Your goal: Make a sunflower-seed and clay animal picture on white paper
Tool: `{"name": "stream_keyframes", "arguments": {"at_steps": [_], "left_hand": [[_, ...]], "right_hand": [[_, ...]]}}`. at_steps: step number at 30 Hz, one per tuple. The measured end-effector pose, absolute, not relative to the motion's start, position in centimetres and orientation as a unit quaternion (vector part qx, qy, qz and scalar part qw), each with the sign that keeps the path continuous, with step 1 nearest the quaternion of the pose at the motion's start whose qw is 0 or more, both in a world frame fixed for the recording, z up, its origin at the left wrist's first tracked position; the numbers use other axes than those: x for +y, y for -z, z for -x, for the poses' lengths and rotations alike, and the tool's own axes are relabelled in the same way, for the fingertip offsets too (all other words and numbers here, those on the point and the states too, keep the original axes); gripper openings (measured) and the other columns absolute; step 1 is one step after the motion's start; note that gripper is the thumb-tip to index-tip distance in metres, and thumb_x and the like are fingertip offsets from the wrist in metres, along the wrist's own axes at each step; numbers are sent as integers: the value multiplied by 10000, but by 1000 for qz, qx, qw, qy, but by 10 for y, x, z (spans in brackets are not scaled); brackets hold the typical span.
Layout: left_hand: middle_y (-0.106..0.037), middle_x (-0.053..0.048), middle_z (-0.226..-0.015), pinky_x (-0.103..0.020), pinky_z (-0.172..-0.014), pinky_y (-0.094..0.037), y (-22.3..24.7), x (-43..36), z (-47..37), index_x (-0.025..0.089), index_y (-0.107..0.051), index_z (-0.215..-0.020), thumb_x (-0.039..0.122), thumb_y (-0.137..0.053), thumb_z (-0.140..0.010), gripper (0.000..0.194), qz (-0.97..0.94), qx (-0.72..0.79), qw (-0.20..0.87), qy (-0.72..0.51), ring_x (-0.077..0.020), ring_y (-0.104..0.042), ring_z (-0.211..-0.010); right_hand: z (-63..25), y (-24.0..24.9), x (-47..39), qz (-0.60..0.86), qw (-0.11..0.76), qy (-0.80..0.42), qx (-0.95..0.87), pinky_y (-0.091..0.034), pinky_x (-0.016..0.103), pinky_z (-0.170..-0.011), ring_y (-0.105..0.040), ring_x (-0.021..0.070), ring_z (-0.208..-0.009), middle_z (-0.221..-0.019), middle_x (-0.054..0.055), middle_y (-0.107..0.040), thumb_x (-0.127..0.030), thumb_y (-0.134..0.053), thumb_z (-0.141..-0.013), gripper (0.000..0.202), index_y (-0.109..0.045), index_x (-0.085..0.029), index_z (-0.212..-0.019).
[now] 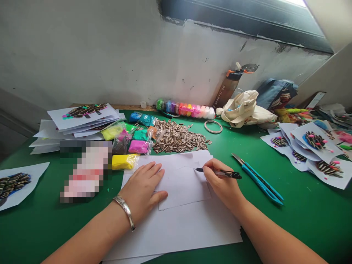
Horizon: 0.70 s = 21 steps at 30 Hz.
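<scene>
A small white sheet of paper [184, 187] lies on larger white sheets [176, 234] in front of me. My left hand [144, 187] rests flat on its left side, fingers spread, with a silver bangle at the wrist. My right hand [222, 181] grips a black pen [227, 173], its tip touching the small sheet near the upper right. A faint drawn line runs left from the tip. To the right of that hand lies a blue utility knife [261, 179], its blade pointing up and left. Just beyond the paper is a pile of striped sunflower seeds [178, 137].
Bagged coloured clay [125, 161] lies left of the seeds. A stack of seed pictures [82, 123] stands at the back left, more seed pictures [313, 143] at the right. Along the wall are a clay pack [189, 110], a bottle [227, 88] and a cloth bag [243, 108]. A tape ring [213, 127] lies nearby.
</scene>
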<state>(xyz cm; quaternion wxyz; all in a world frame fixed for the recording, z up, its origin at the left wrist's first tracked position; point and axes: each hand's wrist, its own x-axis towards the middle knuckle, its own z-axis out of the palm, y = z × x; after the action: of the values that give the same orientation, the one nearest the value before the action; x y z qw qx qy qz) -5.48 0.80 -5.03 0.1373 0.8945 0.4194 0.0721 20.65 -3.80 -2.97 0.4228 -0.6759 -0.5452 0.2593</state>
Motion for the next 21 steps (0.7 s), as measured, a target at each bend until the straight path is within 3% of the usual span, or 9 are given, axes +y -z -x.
{"name": "stream_keyframes", "arguments": {"at_steps": [15, 21], "left_hand": [[-491, -100, -1470, -487, -1146, -326, 48, 8, 55, 197, -556, -1354, 417, -632, -850, 555, -899, 416, 122, -59, -323, -390, -1383], [-498, -110, -1463, -490, -1138, -337, 49, 8, 54, 185, -558, -1351, 417, -643, -843, 565, -901, 414, 116, -58, -330, -399, -1374]], "right_hand": [[-214, 28, -37, 675, 424, -251, -549, -286, 268, -510, -389, 129, -554, -541, -28, -440, -209, -456, -702, 151, -468, -211, -552], [-210, 25, -41, 627, 451, -276, -572, -341, 261, -521, -441, 129, -558, -578, -23, -504, -220, -502, -781, 155, -570, -203, -642]]}}
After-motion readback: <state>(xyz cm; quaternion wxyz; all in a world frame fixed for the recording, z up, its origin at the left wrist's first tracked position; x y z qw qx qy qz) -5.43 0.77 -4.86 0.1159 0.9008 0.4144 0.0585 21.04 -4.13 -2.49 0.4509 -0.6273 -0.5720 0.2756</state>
